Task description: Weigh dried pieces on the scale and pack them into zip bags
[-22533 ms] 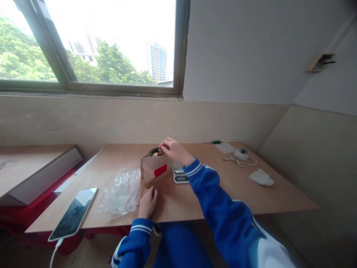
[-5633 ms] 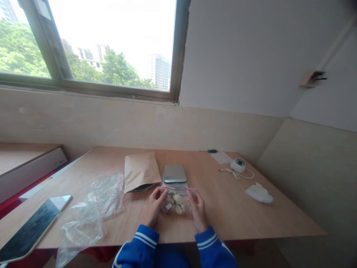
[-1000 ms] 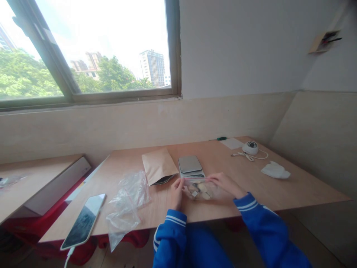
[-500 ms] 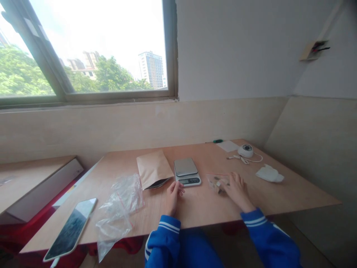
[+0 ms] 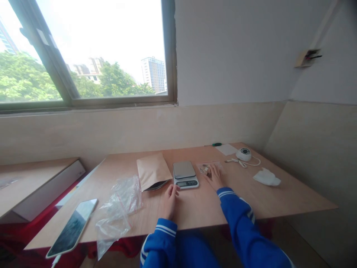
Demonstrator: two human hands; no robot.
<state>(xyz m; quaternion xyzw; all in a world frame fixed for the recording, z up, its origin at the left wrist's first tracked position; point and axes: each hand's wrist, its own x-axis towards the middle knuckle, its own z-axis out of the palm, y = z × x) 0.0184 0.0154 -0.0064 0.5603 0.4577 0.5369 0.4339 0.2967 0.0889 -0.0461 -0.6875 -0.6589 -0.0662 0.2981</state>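
Here's the right hand (image 5: pixel 214 178) over the zip-lock bag (image 5: pixel 201 166), flat on the table (image 5: pixel 192 208) just right of the kitchen scale (image 5: pixel 184 170); fingers bent and slightly spread, though whether they pinch the film I cannot tell. The left hand (image 5: pixel 170 201), half open and loosely curled, shows nothing in its grasp, fingertips right by the scale's front corner; contact there, impossible to call!

Room now: a broad stretch of wood-grain tabletop runs from the scale to the near edge, and more spreads rightward below the crumpled white tissue (image 5: pixel 267 176). Left is tighter: clear, wrinkled plastic bags (image 5: pixel 117 208) droop over the near edge, and the glossy smartphone (image 5: pixel 74 227) pokes past it too.

Textures: brushed-looking metal on the scale's squarish plate, matte brown kraft pouch (image 5: pixel 153 171) with its dark mouth gaping, smooth white dome camera (image 5: pixel 244 153) at the far right, and pale chunky pieces under transparent film.
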